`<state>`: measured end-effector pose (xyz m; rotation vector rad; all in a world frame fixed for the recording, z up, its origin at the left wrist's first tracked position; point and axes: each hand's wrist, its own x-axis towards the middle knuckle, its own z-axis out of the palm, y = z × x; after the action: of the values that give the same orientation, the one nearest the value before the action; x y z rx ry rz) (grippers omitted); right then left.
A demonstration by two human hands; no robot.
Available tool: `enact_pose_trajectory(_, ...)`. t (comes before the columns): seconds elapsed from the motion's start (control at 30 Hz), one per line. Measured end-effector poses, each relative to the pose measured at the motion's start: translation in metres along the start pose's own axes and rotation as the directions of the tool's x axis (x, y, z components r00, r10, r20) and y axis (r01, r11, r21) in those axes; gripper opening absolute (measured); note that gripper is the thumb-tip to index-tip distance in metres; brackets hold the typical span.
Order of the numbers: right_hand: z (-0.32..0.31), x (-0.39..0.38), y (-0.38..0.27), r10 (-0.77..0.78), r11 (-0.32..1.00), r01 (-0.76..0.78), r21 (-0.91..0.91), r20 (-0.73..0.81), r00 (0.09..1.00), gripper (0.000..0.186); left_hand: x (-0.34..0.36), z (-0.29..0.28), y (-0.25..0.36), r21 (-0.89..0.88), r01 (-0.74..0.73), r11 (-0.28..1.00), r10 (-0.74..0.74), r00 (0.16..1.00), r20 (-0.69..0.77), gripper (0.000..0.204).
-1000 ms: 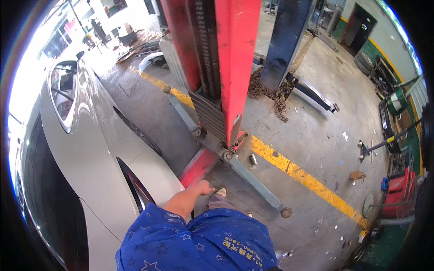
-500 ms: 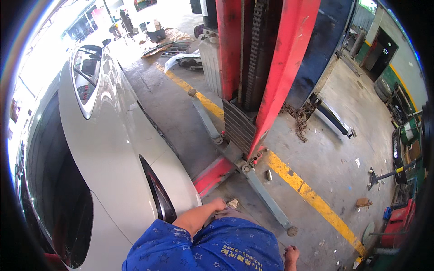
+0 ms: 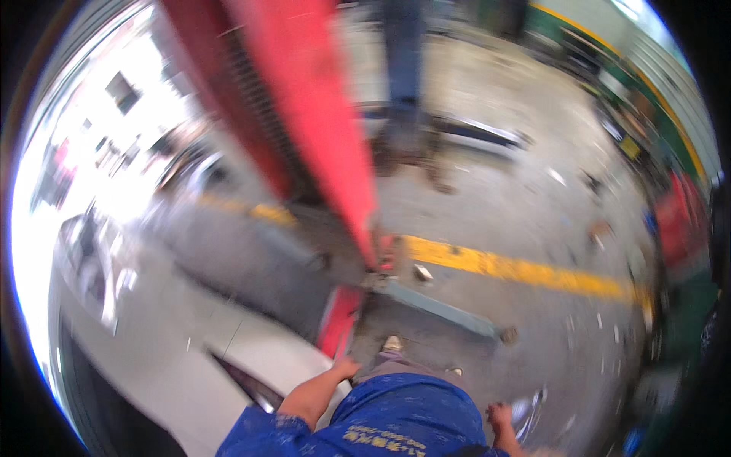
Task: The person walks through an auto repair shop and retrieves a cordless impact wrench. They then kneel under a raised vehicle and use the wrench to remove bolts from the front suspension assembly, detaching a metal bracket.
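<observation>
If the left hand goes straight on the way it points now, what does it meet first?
Probably the red lift arm low by the white car. The left hand points up and slightly forward toward it, just beside the car's edge. The picture is blurred and depth is unclear, so it may already touch the car.

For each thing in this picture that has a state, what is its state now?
Left hand: empty, reaching down beside the white car.
Right hand: low at the person's side; its grip is too blurred to tell.
White car: on the floor, parked beside the red lift post.
Red lift post: upright, leaning in the picture.
Grey lift arm: low, near the floor.
Yellow floor line: worn.
</observation>
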<state>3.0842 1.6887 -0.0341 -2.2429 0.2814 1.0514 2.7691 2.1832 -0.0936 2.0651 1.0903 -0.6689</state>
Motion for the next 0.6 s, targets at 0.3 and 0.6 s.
enact_pose_trajectory(0.3, -0.010, -0.059, 0.113, 0.237, 0.970, -0.243, -0.012, -0.175, 0.956, 0.046, 0.045, -0.035, 0.162, -0.003, -0.177, 0.984, 0.175, 0.976, 0.128, 0.041)
enact_pose_trajectory(0.6, -0.035, -0.158, 0.272, 0.631, 0.688, -0.442, 0.575, -0.173, 0.756, 0.044, 0.027, 0.069, 0.452, 0.070, -0.385, 0.920, 0.311, 0.829, 0.464, 0.033)
